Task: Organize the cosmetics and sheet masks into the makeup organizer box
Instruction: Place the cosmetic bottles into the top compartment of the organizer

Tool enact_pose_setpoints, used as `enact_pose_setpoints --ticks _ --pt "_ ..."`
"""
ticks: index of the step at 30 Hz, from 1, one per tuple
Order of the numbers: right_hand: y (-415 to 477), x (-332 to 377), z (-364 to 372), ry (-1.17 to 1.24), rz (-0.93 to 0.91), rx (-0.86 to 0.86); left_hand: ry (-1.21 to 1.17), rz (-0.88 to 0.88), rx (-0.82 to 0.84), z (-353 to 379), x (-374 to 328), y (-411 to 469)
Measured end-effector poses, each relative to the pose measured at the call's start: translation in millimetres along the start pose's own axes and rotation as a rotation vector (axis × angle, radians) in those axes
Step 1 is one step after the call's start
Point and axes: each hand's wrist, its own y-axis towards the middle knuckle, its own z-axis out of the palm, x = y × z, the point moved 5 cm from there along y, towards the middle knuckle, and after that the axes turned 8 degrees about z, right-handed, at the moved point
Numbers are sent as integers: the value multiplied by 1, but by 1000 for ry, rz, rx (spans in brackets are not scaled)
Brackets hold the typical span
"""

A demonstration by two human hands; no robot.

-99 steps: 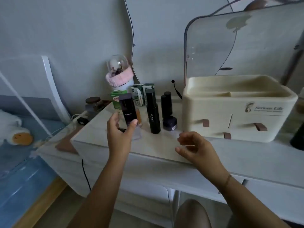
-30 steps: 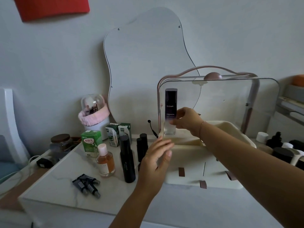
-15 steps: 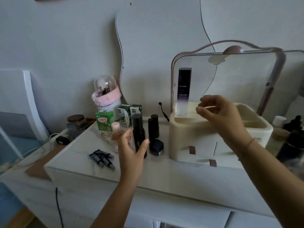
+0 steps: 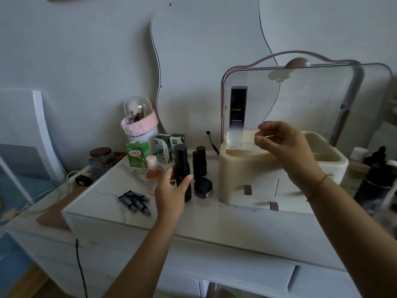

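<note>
The cream makeup organizer box (image 4: 247, 168) stands on the white dresser top with its clear lid (image 4: 311, 100) raised. A tall dark serum bottle (image 4: 237, 117) stands upright in its back left compartment. My right hand (image 4: 283, 143) hovers just right of that bottle, empty, fingers loosely curled. My left hand (image 4: 171, 190) is spread in front of a tall black bottle (image 4: 181, 164), thumb to its right and fingers to its left, not closed on it. Beside it are two shorter black bottles (image 4: 199, 162), a dark jar (image 4: 203, 187), a small orange bottle (image 4: 152, 168) and several small dark tubes (image 4: 134, 201).
Green cartons (image 4: 137, 155) and a brush holder with a pink band (image 4: 139, 123) stand at the back below a wavy mirror (image 4: 204, 50). A brown-lidded jar (image 4: 101, 158) and a plug sit at the left edge. Dark bottles (image 4: 378, 175) crowd the right of the box.
My right hand has let go of the tall serum bottle, which now stands in the box, and drawn back to the right. My left hand has moved up to the tall black bottle.
</note>
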Motion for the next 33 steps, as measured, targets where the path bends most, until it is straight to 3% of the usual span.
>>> enact_pose_setpoints --ticks 5,12,20,27,33 --pt "-20 12 12 -281 -122 17 -182 122 14 -6 -46 3" --pt "-31 28 36 -389 -170 304 -373 274 176 24 -138 5" --pt "-14 39 4 -473 -279 180 -392 288 245 60 -156 8" --pt "26 26 -24 -591 -180 -36 -133 316 322 80 -116 4" --pt "78 -9 -13 -711 110 100 -16 458 339 84 -98 1"
